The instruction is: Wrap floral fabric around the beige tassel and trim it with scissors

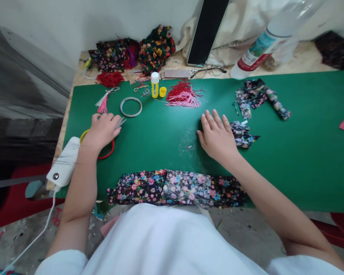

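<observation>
Left hand (102,130) sits curled over the red and yellow plastic rings (106,154), while the flat, fingers-together right hand (217,136) has the floral fabric scraps (242,134) touching it at 3 o'clock.

Your left hand (101,130) rests on the mat (160,152) at nine o'clock, over two rings (109,152), with the glue gun (64,162) just behind your wrist at the counter edge. Your right hand (216,137) lies flat at centre, fabric scraps (242,134) touching it at three o'clock. The long fabric strip (176,189) lies at six o'clock. At twelve o'clock stand the glue stick (154,84) and thread pile (183,95).
</observation>
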Demonstrator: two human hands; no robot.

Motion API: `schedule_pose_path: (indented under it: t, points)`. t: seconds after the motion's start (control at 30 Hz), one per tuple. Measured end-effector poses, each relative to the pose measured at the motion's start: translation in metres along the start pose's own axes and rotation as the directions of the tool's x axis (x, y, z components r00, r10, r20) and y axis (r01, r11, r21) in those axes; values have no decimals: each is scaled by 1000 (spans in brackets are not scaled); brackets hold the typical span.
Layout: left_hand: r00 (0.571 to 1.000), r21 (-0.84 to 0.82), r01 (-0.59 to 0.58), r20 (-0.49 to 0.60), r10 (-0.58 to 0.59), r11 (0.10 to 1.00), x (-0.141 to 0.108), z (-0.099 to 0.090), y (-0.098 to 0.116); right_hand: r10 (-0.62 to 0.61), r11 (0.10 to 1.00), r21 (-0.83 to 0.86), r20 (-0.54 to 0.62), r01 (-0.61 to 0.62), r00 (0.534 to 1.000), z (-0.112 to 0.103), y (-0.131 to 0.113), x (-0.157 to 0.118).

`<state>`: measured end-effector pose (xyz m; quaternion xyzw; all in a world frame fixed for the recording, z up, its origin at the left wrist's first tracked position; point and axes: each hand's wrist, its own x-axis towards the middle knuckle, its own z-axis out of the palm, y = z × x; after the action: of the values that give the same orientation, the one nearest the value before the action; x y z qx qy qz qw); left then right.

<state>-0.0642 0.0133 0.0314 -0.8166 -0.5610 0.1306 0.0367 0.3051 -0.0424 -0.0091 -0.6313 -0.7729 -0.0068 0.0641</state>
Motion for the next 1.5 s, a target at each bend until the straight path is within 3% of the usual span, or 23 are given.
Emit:
schedule_pose_path:
  t: [0.17, 0.27, 0.47, 0.67, 0.8, 0.87, 0.97, 1.1, 1.17, 1.3, 1.4, 1.5]
  points:
    - [998, -24, -44, -40, 43, 999, 0, -1, 5, -70, 996, 46, -53, 72, 996, -18, -8, 37]
    - [996, -51, -79, -52, 76, 996, -2, -2, 10, -41, 997, 67, -104, 49, 994, -18, -12, 65]
    - [994, -108, -96, -56, 90, 990, -2, -1, 14, 31, 984, 179, -161, -1, 986, 11, -17, 103]
    - [995, -172, -91, -60, 82, 981, -1, 6, 2, 40, 972, 233, -240, 17, 970, 36, -12, 109]
    - [978, -347, -157, -187, 96, 924, -2, 6, 0, 7, 963, 261, -255, 62, 967, 44, -8, 112]
    - [954, -434, -216, -283, 96, 875, -2, 3, 10, -3, 961, 268, -255, 74, 967, 48, -6, 114]
    - [922, -488, -281, -375, 93, 826, 0, 1, 42, -30, 957, 271, -248, 99, 968, 55, -3, 119]
    - [882, -519, -432, -414, 225, 738, 12, 7, 91, -61, 957, 260, -249, 128, 967, 59, 0, 120]
    - [877, -498, -433, -425, 224, 751, 19, 9, 99, -78, 958, 249, -256, 144, 964, 58, 0, 119]
    - [894, -411, -278, -440, 78, 868, 20, 6, 68, -111, 957, 230, -262, 174, 959, 54, -2, 114]
    - [937, -278, -111, -348, 7, 954, 14, 10, 32, -130, 955, 227, -260, 192, 957, 52, -3, 113]
    - [955, -300, -124, -295, 32, 946, 13, 20, 13, -138, 953, 228, -257, 199, 957, 51, -4, 113]
